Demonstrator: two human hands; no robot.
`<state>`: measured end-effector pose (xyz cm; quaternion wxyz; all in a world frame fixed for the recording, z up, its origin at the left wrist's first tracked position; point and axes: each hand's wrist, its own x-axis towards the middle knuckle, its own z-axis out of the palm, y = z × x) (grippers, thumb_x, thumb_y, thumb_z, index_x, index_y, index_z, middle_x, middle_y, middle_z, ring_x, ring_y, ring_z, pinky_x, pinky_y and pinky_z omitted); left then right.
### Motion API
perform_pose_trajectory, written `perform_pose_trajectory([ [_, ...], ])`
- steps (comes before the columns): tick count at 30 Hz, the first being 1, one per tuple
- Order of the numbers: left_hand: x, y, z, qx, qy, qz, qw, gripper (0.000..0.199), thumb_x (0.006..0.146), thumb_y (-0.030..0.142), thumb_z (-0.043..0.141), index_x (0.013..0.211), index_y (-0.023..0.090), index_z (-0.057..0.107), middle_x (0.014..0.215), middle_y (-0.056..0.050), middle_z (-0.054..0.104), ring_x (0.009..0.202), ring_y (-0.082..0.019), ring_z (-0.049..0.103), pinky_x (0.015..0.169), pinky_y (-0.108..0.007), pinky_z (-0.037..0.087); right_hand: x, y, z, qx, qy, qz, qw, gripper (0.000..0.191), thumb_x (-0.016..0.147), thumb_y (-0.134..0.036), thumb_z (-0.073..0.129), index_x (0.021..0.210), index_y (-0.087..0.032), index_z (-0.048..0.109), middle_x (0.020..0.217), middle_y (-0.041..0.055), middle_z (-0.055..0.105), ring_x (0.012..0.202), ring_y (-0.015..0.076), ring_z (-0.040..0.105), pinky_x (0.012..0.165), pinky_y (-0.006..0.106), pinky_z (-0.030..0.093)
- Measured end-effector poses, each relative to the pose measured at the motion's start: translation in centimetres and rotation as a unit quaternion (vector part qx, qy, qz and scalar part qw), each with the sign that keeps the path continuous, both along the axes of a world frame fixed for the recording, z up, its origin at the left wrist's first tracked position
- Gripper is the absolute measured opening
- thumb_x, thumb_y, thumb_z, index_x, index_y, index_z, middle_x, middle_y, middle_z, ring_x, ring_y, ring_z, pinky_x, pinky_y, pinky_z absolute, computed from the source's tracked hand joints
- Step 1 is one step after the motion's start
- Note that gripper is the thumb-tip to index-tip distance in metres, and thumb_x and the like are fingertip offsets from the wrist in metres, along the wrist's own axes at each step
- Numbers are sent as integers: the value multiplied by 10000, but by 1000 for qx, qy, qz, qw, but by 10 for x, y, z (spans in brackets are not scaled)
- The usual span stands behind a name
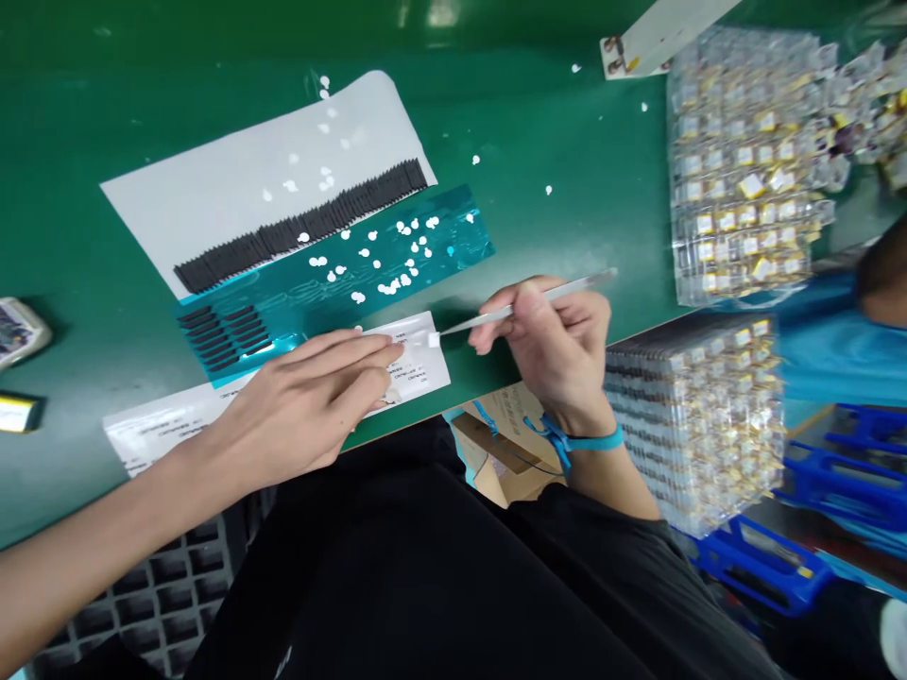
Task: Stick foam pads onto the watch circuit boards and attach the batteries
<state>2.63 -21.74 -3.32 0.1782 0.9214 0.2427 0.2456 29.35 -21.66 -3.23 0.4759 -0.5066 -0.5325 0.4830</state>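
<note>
My left hand lies flat on a white printed label sheet, pinning it to the green mat. My right hand grips slim metal tweezers, whose tips hold a small white patch at the sheet's edge. Above the hands lies a teal film dotted with white pieces. Rows of black strips run along its upper edge, on a white backing sheet. A shorter group of black strips sits at the film's left end.
Clear stacked trays of small gold-and-white parts stand at the right, with another stack at the table's edge. A co-worker's blue sleeve reaches in there. Blue racks and a brown paper bag sit below the edge.
</note>
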Motion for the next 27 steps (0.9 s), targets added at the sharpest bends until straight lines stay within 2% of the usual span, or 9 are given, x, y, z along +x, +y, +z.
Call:
perform_pose_trajectory([
  [2, -2, -3, 4, -26, -51, 33, 998, 159, 1059, 123, 540, 1095, 148, 693, 1175, -104, 813, 1112, -259, 794, 1010, -414, 675, -9, 4, 6, 29, 14, -34, 999, 284, 995, -508, 711, 876, -262, 786, 726, -16, 779, 589, 153, 745, 568, 282, 656],
  [3, -3, -4, 7, -54, -79, 76, 993, 138, 1053, 151, 583, 1107, 181, 706, 1099, -62, 830, 985, -226, 820, 909, -355, 704, -16, 4, 9, 43, 20, -45, 998, 256, 1000, -486, 710, 876, -275, 782, 744, -18, 781, 614, 161, 757, 576, 292, 661],
  [5, -5, -5, 14, -121, -142, 183, 965, 129, 1028, 196, 665, 1123, 247, 737, 957, 14, 834, 719, -152, 799, 650, -247, 680, -33, 5, 16, 61, 30, -51, 996, 215, 1018, -446, 693, 885, -300, 777, 775, -19, 787, 662, 177, 776, 585, 310, 670],
  [7, -7, -4, 22, -193, -204, 247, 927, 172, 1002, 190, 708, 1143, 270, 765, 915, 39, 819, 625, -122, 768, 551, -216, 642, -50, 6, 21, 70, 35, -46, 996, 202, 1023, -447, 680, 903, -315, 774, 776, -17, 788, 667, 187, 779, 579, 324, 673],
  [10, -11, 2, 28, -296, -252, 207, 898, 315, 981, 119, 708, 1262, 252, 755, 977, 19, 818, 751, -177, 821, 655, -240, 705, -68, 8, 21, 70, 49, -8, 996, 178, 1025, -429, 685, 929, -310, 776, 763, -20, 788, 639, 180, 776, 585, 318, 680],
  [13, -13, 4, 28, -343, -270, 154, 886, 435, 946, 57, 724, 1344, 234, 720, 1022, 8, 825, 829, -209, 834, 741, -260, 731, -75, 12, 17, 69, 52, 34, 996, 192, 1035, -421, 670, 931, -299, 775, 791, -29, 791, 651, 168, 783, 592, 300, 686],
  [18, -10, -2, 26, -332, -280, 154, 888, 445, 931, 44, 720, 1341, 218, 723, 1086, -11, 823, 892, -226, 834, 818, -286, 737, -75, 14, 13, 114, 49, 35, 992, 218, 1054, -339, 646, 891, -272, 774, 891, -30, 784, 676, 137, 790, 584, 247, 677],
  [22, -9, -3, 27, -326, -255, 168, 894, 409, 953, 86, 705, 1336, 227, 724, 1138, -23, 819, 908, -247, 834, 822, -325, 747, -75, 14, 13, 93, 35, 36, 994, 227, 1049, -360, 651, 876, -279, 773, 910, -18, 782, 679, 159, 793, 625, 283, 697],
  [27, -8, -3, 26, -325, -281, 159, 889, 457, 915, 26, 720, 1324, 232, 735, 1073, -4, 829, 887, -215, 833, 820, -277, 740, -75, 16, 13, 108, 59, 42, 992, 193, 1039, -310, 670, 887, -275, 783, 877, -15, 783, 706, 159, 804, 542, 242, 653],
])
